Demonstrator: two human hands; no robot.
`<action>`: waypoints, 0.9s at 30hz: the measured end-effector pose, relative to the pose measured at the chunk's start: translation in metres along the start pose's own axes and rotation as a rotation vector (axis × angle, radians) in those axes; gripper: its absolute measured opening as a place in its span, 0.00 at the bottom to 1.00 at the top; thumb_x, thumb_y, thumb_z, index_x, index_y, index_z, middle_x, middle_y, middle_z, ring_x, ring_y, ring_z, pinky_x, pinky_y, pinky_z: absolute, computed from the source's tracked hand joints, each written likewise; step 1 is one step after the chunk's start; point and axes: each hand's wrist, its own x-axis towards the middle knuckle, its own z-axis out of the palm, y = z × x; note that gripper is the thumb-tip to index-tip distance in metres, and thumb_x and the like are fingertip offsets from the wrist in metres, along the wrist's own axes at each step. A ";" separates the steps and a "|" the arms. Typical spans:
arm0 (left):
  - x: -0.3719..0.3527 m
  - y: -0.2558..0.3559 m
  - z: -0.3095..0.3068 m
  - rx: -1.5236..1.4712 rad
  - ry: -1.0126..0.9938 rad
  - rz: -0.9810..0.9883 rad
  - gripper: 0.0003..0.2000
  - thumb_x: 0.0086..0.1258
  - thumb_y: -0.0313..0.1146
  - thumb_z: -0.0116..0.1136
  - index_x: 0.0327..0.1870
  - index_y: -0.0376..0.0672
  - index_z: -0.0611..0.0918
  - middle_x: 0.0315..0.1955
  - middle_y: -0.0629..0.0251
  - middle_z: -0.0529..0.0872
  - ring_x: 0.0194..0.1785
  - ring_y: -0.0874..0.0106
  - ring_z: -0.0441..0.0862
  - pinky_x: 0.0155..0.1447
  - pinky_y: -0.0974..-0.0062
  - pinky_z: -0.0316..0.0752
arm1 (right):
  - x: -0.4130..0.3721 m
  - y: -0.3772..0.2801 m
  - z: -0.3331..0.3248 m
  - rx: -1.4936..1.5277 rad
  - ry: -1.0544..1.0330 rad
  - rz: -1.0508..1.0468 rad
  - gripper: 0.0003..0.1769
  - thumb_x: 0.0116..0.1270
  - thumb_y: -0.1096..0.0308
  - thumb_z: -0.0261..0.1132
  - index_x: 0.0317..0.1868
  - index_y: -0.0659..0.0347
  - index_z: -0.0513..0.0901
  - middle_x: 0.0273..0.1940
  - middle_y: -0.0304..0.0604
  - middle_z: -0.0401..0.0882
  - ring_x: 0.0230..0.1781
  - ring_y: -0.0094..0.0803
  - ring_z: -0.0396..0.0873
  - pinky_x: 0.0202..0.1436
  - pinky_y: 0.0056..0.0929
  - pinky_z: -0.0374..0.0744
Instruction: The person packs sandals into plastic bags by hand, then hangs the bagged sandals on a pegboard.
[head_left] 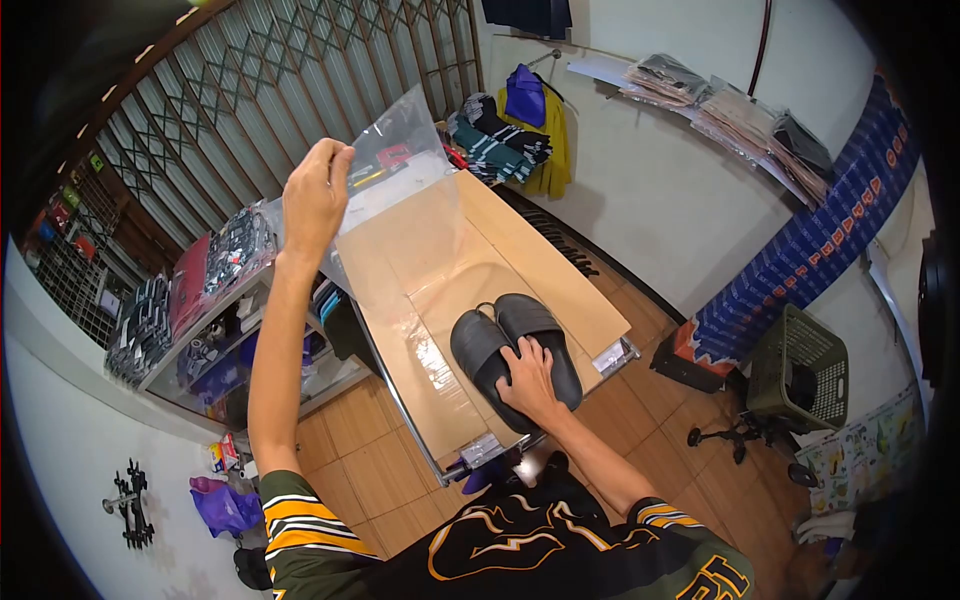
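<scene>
My left hand (pixel 318 190) is raised over the far left side of the table, its fingers closed on the edge of a clear plastic bag (pixel 402 140). The bag hangs open-looking and see-through over the tabletop; where its lower end stops I cannot make out. A pair of black slide sandals (pixel 474 338) lies side by side near the table's front edge, with a thin loop at their far ends. Across their straps, my right hand (pixel 530 380) grips the pair, thumb on the left sandal and fingers on the right one.
The cardboard-topped table (pixel 585 285) has metal edges. A glass display case (pixel 200 350) with packed clothes stands left. Stacked blue boxes (pixel 790 270) and a green basket (pixel 800 370) are at right. Folded clothes (pixel 500 145) lie beyond the table, before a folding gate (pixel 280 90).
</scene>
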 end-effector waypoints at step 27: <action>-0.072 0.246 -0.072 -0.108 -0.082 0.172 0.03 0.68 0.23 0.63 0.35 0.35 0.80 0.24 0.62 0.76 0.22 0.71 0.71 0.28 0.76 0.67 | -0.033 0.042 -0.190 0.840 0.158 0.121 0.23 0.64 0.66 0.69 0.57 0.67 0.79 0.51 0.54 0.83 0.54 0.42 0.82 0.59 0.36 0.77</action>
